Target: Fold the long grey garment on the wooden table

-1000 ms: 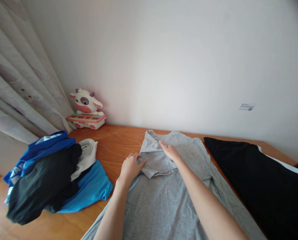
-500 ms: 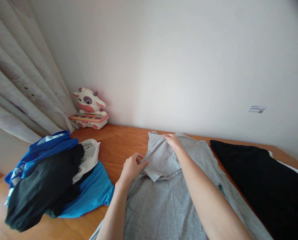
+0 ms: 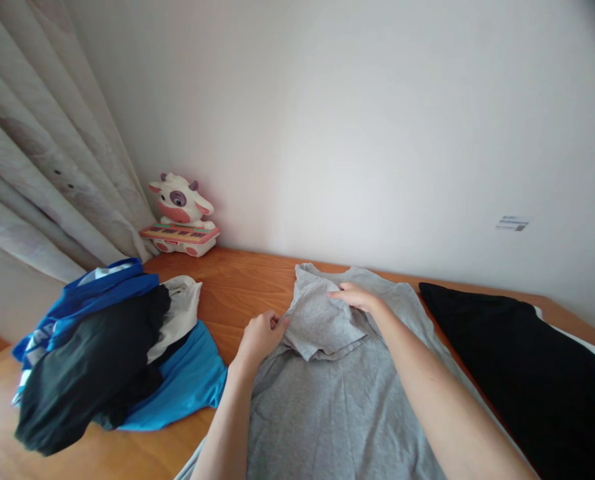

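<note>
The left hand [image 3: 260,335] pinches the folded sleeve [image 3: 320,325] of a grey shirt [image 3: 327,407] on a wooden table [image 3: 237,283]. The right hand [image 3: 357,297] lies open, flat on the sleeve, with a clothes pile [image 3: 107,347] at nine o'clock.

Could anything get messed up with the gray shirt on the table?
Maybe. The folded-in sleeve is only pinned by the left hand and right hand, so it might flop open. The gray shirt lies close to the black cloth and might snag it.
</note>
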A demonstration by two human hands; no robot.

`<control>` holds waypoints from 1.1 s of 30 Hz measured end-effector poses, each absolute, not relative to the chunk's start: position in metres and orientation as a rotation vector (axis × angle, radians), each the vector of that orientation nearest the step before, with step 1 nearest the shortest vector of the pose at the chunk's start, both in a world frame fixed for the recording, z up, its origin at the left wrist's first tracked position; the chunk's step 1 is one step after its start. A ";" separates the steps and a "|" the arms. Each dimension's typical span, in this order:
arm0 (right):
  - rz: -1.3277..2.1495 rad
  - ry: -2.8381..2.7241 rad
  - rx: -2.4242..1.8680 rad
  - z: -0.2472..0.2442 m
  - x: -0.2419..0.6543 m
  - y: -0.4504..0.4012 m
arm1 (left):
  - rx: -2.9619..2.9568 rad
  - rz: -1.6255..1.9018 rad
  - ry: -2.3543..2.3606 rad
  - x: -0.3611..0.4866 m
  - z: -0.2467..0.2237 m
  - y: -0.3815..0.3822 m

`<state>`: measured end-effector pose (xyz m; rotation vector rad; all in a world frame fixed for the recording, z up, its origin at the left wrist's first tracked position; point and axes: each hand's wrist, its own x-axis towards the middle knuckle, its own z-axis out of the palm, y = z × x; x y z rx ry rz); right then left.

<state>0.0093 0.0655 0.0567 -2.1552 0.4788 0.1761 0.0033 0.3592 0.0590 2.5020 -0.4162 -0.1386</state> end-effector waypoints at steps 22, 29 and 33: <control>-0.018 0.413 -2.239 0.060 0.095 0.098 | 2.595 -0.158 -0.305 0.007 0.057 0.369; 0.160 0.379 -2.413 0.058 0.042 0.074 | 2.552 -0.253 -0.439 0.003 0.061 0.373; -0.001 0.470 -2.493 0.059 0.030 0.073 | 2.631 -0.284 -0.410 0.008 0.058 0.381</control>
